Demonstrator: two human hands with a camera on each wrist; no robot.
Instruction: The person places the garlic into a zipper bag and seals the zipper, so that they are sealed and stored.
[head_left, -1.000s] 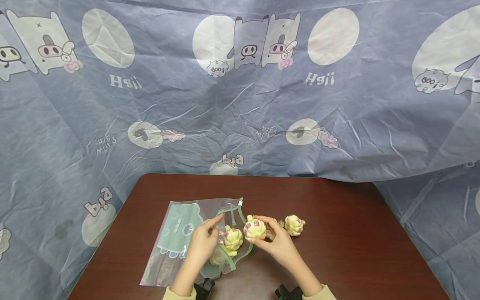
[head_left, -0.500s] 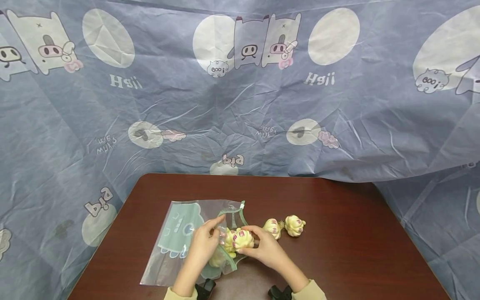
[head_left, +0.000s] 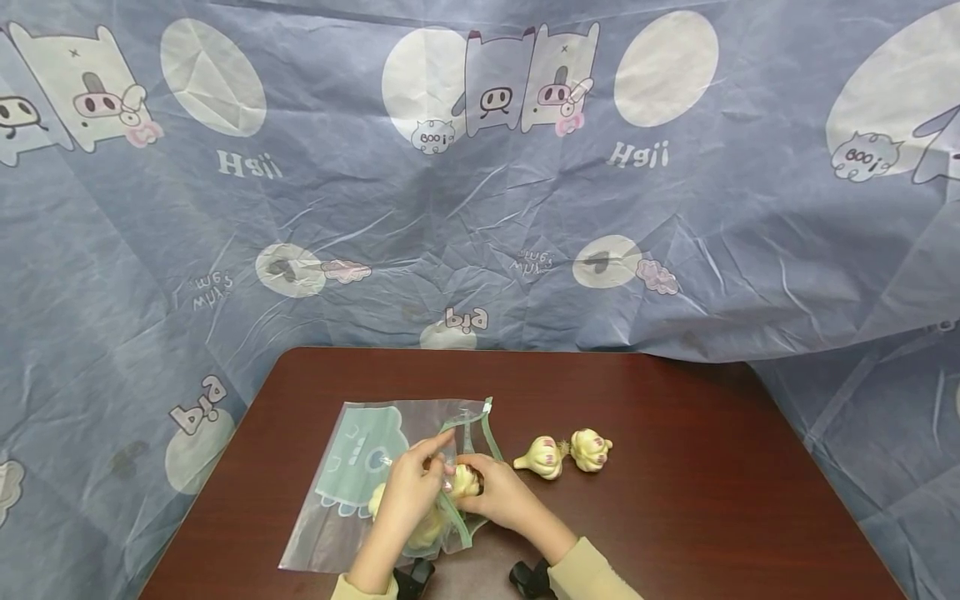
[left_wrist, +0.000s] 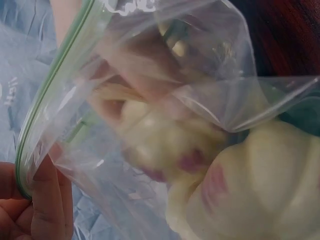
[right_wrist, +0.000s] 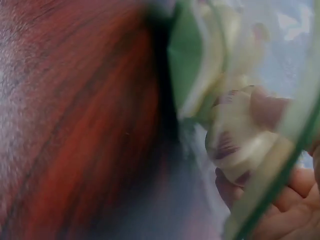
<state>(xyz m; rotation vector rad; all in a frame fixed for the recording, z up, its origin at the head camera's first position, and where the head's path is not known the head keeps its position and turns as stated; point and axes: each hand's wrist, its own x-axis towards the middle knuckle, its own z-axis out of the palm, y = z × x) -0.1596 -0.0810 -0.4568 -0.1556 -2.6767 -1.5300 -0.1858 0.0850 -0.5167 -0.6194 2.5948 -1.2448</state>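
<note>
A clear zip bag (head_left: 311, 542) with a green printed patch lies flat, its green-edged mouth facing right. My left hand (head_left: 411, 487) pinches the rim at the mouth; in the left wrist view its fingers (left_wrist: 47, 205) hold the green zip strip (left_wrist: 37, 107). My right hand (head_left: 501, 493) reaches into the mouth, gripping a garlic bulb (head_left: 467, 479) between thumb and fingers. That bulb (right_wrist: 235, 135), pale with purple streaks, is partly covered by the plastic in the right wrist view. Other garlic bulbs (left_wrist: 265, 185) rest inside the bag, partly hidden behind my left hand.
Two more garlic bulbs, one with its stem pointing left (head_left: 545, 457) and one beside it (head_left: 590, 451), sit right of the bag on the dark red-brown table (head_left: 675, 517). A blue patterned cloth (head_left: 480, 208) hangs behind the table.
My right hand has carried the garlic bulb left and into the bag's mouth. A bulb on the table that it had covered is now visible. The left hand stays at the rim.
</note>
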